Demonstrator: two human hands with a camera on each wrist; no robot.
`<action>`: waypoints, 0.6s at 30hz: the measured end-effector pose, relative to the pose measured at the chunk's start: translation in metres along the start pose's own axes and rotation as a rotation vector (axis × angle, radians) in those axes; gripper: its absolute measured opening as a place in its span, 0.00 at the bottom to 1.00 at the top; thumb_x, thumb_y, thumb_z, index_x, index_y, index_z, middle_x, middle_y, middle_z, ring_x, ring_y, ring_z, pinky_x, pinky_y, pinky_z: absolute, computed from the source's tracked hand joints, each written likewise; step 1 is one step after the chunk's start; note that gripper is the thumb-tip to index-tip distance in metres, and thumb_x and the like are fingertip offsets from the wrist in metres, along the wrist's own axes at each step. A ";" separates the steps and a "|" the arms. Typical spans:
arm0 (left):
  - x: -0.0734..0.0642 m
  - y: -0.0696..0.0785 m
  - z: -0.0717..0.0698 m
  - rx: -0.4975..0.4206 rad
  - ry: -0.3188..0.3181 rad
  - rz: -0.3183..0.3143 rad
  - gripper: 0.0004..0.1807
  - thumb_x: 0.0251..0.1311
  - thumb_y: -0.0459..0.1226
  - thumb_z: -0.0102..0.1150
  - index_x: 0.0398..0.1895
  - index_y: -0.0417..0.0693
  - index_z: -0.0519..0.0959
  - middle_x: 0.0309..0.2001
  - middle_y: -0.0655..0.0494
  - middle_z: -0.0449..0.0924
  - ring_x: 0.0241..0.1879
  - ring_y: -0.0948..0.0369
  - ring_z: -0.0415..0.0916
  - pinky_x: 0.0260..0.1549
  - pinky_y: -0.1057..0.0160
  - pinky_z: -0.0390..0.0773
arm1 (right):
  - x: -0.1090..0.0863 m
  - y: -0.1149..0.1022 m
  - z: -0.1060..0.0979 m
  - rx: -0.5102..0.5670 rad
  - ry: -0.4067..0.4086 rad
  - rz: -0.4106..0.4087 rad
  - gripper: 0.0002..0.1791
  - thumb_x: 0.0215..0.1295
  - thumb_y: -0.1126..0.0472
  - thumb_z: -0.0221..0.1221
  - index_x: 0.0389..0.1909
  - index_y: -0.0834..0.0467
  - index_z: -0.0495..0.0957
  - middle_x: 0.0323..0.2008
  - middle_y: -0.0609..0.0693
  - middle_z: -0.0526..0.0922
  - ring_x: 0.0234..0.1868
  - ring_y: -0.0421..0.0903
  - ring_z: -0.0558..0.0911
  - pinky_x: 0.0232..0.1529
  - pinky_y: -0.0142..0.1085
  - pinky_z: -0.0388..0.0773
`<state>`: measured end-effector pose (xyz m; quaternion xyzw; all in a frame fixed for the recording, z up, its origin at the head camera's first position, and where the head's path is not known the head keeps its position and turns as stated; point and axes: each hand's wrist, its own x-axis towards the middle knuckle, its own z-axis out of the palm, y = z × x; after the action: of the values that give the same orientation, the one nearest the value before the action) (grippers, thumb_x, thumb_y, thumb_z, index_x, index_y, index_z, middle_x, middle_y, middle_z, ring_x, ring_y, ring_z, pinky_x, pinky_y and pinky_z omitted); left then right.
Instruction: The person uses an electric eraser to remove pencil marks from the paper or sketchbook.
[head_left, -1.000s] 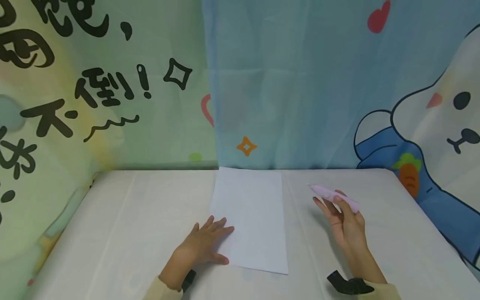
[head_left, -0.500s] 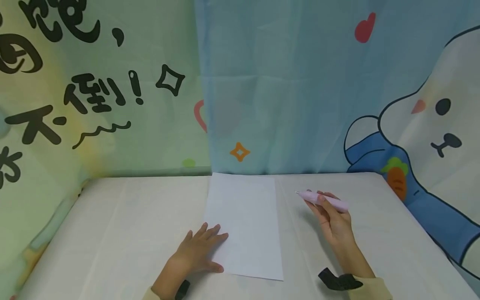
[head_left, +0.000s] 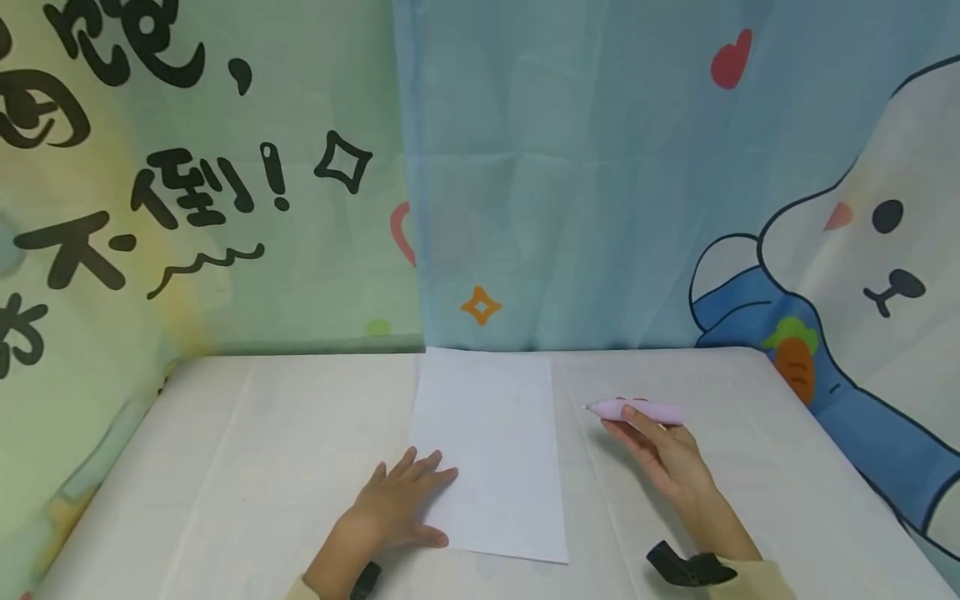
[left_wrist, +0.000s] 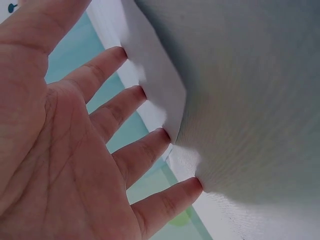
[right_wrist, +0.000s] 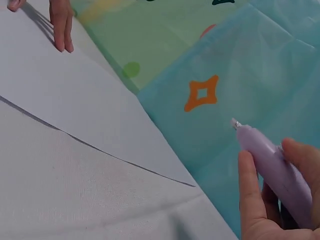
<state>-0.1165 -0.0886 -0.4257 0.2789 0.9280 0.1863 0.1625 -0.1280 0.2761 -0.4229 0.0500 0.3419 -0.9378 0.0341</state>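
A blank white sheet of paper (head_left: 495, 450) lies upright on the table, reaching its back edge. My left hand (head_left: 397, 504) rests at the sheet's left side with spread, straight fingers. In the left wrist view, fingertips (left_wrist: 162, 134) touch the paper (left_wrist: 155, 70) near a corner, and the little finger meets the cloth beside it. To the right of the sheet, my right hand (head_left: 667, 458) holds a lilac pen-shaped tool (head_left: 647, 412) above the table. Its narrow tip points left toward the paper. In the right wrist view, thumb and fingers pinch the tool's body (right_wrist: 272, 167); the tip is small and shiny.
A white cloth (head_left: 285, 433) covers the table. Behind it hangs a printed curtain (head_left: 600, 167) with a cartoon animal (head_left: 862, 250), and to the left a green one (head_left: 337, 250) with black characters. Each wrist carries a black band (head_left: 690, 568) below a cream sleeve.
My right hand has lowered the lilac tool slightly and turned it more level, its tip now a little nearer the paper. My left hand stays on the sheet. The head view has shifted slightly.
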 end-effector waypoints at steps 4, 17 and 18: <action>0.001 -0.002 0.000 -0.001 0.013 0.001 0.44 0.47 0.52 0.72 0.69 0.52 0.68 0.73 0.49 0.61 0.73 0.42 0.51 0.65 0.31 0.54 | 0.006 0.003 0.001 -0.028 -0.090 -0.048 0.13 0.68 0.81 0.46 0.43 0.68 0.76 0.44 0.60 0.80 0.47 0.54 0.84 0.51 0.44 0.80; -0.001 -0.003 0.002 -0.005 0.029 0.008 0.44 0.46 0.52 0.72 0.69 0.53 0.68 0.73 0.49 0.61 0.73 0.43 0.51 0.64 0.31 0.54 | 0.035 0.010 0.020 -0.236 0.038 -0.091 0.15 0.68 0.75 0.53 0.53 0.63 0.66 0.44 0.52 0.79 0.42 0.45 0.86 0.46 0.37 0.83; -0.001 -0.003 0.002 -0.002 0.033 0.011 0.44 0.47 0.52 0.72 0.69 0.53 0.68 0.73 0.49 0.61 0.73 0.43 0.51 0.65 0.31 0.54 | 0.037 0.010 0.021 -0.258 0.037 -0.102 0.19 0.68 0.75 0.53 0.56 0.62 0.62 0.46 0.52 0.77 0.43 0.45 0.86 0.46 0.37 0.82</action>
<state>-0.1165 -0.0909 -0.4291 0.2805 0.9289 0.1928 0.1462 -0.1657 0.2538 -0.4176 0.0450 0.4625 -0.8854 -0.0140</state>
